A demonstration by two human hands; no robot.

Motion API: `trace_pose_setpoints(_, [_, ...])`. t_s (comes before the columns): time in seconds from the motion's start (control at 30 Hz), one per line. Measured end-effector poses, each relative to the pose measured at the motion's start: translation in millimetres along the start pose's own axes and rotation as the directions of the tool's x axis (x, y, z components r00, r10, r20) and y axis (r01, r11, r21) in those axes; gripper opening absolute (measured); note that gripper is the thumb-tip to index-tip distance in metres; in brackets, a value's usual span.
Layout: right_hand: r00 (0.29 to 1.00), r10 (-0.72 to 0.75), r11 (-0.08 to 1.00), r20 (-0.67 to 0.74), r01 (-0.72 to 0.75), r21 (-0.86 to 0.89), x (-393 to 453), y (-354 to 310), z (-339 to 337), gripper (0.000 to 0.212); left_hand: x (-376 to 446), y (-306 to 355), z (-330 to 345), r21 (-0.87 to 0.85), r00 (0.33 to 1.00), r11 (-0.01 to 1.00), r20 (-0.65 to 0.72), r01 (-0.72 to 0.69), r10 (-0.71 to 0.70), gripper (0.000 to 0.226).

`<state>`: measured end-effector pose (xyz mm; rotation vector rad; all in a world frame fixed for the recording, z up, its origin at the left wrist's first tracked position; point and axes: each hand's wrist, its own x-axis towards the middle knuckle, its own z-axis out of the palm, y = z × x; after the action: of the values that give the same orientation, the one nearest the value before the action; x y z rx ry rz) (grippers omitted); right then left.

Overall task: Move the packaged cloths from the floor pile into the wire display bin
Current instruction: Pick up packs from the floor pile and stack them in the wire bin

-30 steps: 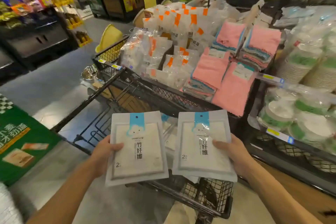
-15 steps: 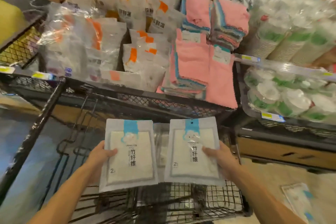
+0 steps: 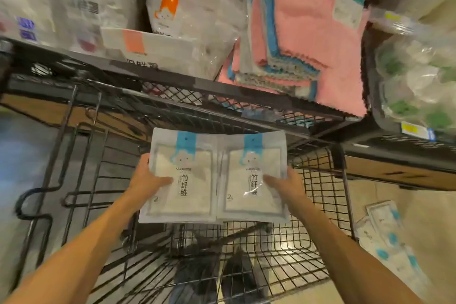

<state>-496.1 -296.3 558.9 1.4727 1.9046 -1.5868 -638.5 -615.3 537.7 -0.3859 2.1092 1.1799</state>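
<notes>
I hold two flat white cloth packs with blue tops side by side over a black wire bin (image 3: pixel 318 242). My left hand (image 3: pixel 145 180) grips the left pack (image 3: pixel 182 175) by its left edge, thumb on its face. My right hand (image 3: pixel 286 185) grips the right pack (image 3: pixel 251 168) by its right edge. The two packs touch at their inner edges. Several more of these packs (image 3: pixel 385 234) lie on the floor at the lower right.
Above the wire bin stands a mesh display bin (image 3: pixel 172 81) full of white packs with orange labels (image 3: pixel 172 10) and stacked pink cloths (image 3: pixel 308 39). Wrapped bowls (image 3: pixel 414 74) fill a shelf at the right. Bent black wire frames (image 3: pixel 61 180) stand at the left.
My view has tilted down and closer to the bins. The two packs have come together until their edges touch, and they now sit lower, over the wire bin.
</notes>
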Motion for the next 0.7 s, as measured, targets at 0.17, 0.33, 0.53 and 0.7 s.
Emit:
trace_pose_setpoints(0.17, [0.968, -0.146, 0.886, -0.202, 0.037, -0.463, 5.5, 11.4, 21.4, 0.059, 0.7, -10.2, 18.3, 0.348, 0.965, 0.923, -0.136, -0.165, 0.224, 0.077])
trace_pose_setpoints(0.33, [0.918, -0.332, 0.631, -0.216, 0.046, -0.775, -1.2, 11.9, 19.8, 0.082, -10.2, -9.6, 31.0, 0.658, 0.907, 0.721, -0.139, -0.215, 0.398, 0.069])
trace_pose_setpoints(0.53, [0.9, -0.431, 0.44, -0.055, 0.157, -0.884, -21.2, -1.7, -13.5, 0.082, -47.0, 12.6, 28.3, 0.907, 0.838, 0.354, -0.002, -0.229, 0.546, 0.071])
trace_pose_setpoints(0.7, [0.881, -0.473, 0.414, -0.002, 0.22, -0.883, -68.7, -16.7, -63.3, 0.083, -111.4, 47.5, 30.6, 0.9, 0.828, 0.384, -0.049, -0.207, 0.559, 0.067])
